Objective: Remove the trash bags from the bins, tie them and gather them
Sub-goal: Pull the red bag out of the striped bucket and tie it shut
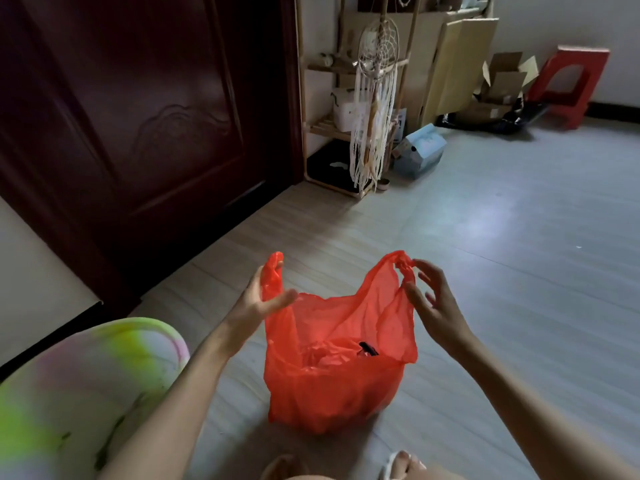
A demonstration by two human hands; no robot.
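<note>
Red plastic trash bag (332,368) stands open on the floor (502,271). Left hand (263,296) grips one handle loop; right hand (429,299), fingers spread, pinches the other. Beyond the bag: dark door (138,116), bamboo shelf (325,126) with dreamcatcher (375,98), red stool (571,84).

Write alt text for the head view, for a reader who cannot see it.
A person's two hands hold up the handles of an open red bag standing on a pale floor: left hand at the left handle, right hand at the right handle. A dark door and a shelf stand behind.
</note>
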